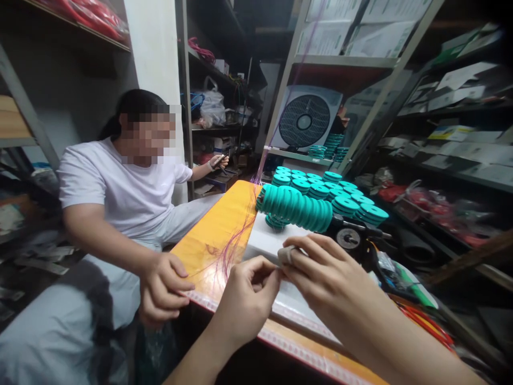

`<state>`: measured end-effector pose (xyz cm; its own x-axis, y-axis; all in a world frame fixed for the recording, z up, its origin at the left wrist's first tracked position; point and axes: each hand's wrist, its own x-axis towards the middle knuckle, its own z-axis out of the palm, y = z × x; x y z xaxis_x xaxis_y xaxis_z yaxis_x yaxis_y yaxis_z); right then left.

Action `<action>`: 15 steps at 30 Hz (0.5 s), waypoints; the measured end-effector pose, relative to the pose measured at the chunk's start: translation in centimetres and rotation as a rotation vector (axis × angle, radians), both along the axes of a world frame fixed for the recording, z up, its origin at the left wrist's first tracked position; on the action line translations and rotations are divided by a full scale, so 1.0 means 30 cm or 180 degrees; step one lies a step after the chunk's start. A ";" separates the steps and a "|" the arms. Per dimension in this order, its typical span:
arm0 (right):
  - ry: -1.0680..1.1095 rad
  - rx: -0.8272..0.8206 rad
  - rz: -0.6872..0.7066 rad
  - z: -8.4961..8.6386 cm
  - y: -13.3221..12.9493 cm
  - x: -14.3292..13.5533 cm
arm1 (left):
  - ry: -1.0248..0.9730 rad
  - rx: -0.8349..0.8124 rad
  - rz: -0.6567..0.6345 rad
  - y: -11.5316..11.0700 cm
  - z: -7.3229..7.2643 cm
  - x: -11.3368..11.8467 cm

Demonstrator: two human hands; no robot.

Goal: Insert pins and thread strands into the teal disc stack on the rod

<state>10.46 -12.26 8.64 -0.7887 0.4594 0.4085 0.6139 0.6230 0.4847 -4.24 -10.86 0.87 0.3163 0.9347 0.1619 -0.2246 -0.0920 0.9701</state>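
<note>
My left hand (251, 293) is closed in a pinch above the table's near edge. My right hand (320, 270) meets it there, its thumb and fingers pressed together at the left fingertips. Whatever lies between the fingers is too small to make out. A whitish wrap (289, 255) covers part of a right finger. Thin purple wires (229, 251) trail over the yellow tabletop (208, 227) to the left of my hands. Just beyond them, a row of teal discs (294, 206) sits on a dark winding machine (348, 238) with a round dial.
Stacks of teal spools (347, 204) stand behind the row. A seated person (128, 176) at left rests a hand (163, 289) by the table edge and holds a phone (218, 160). A fan (303, 118) and loaded shelves (460, 107) stand behind; orange cables (427, 321) lie at right.
</note>
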 end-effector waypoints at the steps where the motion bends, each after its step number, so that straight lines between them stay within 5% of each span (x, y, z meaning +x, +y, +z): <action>1: 0.0328 -0.0200 0.0019 -0.003 0.000 0.012 | -0.0169 -0.0075 -0.0053 0.000 0.000 -0.002; 7: 0.2052 -0.1276 0.0226 -0.032 -0.012 0.047 | -0.0963 -0.0719 -0.0343 -0.012 0.011 -0.010; 15: 0.2373 -0.1323 0.0461 -0.037 -0.013 0.036 | -0.1215 -0.0768 -0.0497 -0.014 0.028 0.005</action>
